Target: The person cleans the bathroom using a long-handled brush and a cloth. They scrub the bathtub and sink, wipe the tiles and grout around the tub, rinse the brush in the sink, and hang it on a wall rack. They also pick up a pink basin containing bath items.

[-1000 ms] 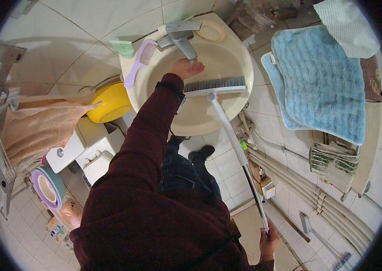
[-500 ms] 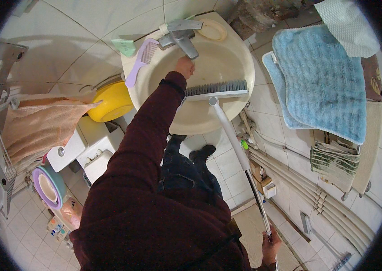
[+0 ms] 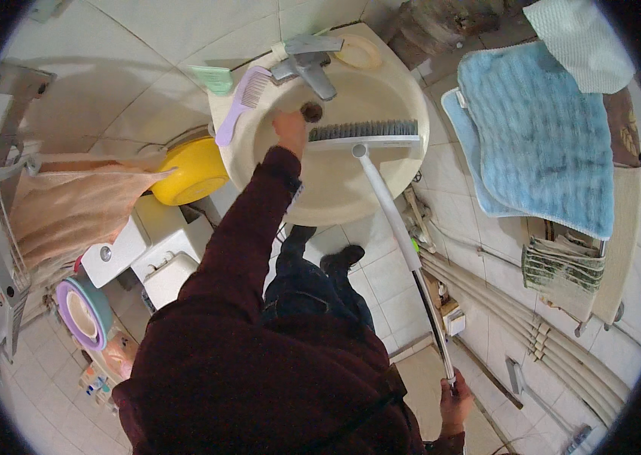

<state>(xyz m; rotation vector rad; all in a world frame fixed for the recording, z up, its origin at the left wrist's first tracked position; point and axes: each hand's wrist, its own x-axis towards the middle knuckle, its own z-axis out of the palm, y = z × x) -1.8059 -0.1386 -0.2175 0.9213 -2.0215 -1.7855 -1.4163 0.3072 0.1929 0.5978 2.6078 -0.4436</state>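
A long-handled scrub brush [image 3: 369, 139] with a white head and grey bristles lies across the cream washbasin [image 3: 328, 205], bristles facing the tap. Its white and metal pole slants down to the lower right, where my right hand [image 3: 454, 402] is closed around the end. Inside the basin's left part is my left hand [image 3: 288, 130], beside the left end of the brush head. Its fingers look curled, and whatever they may hold is hidden. Just past it the dark drain hole [image 3: 311, 112] shows below the grey tap [image 3: 311, 68].
On the basin rim sit a purple comb [image 3: 241, 106], a green packet [image 3: 212, 80] and a round soap dish [image 3: 358, 51]. A yellow bowl [image 3: 191, 173] stands left of the basin. Blue towels [image 3: 540, 140] hang at right, above several wall pipes [image 3: 517, 326].
My left hand has drawn back from under the tap toward the lower left, uncovering the drain hole. The brush head has shifted slightly toward the tap; my right hand keeps the pole.
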